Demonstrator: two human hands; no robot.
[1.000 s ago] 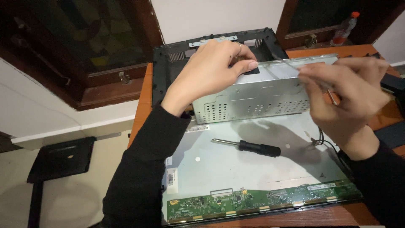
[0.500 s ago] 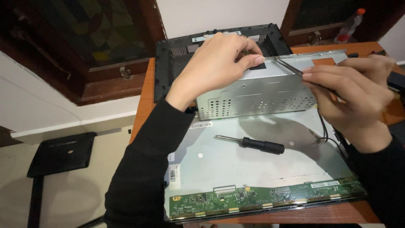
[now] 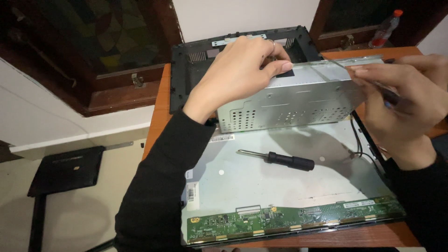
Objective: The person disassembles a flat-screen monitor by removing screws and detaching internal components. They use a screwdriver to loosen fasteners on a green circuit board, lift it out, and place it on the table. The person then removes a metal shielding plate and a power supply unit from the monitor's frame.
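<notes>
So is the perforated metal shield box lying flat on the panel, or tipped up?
Tipped up. The metal shield box stands on its long edge on the grey panel, perforated side facing the camera, gripped by both hands, left and right.

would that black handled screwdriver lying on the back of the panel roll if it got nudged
Probably yes: the screwdriver has a round-looking handle and thin shaft, and lies loose on the smooth metal panel back. It looks stiff and light. Neither the left hand nor the right hand touches it.
</notes>
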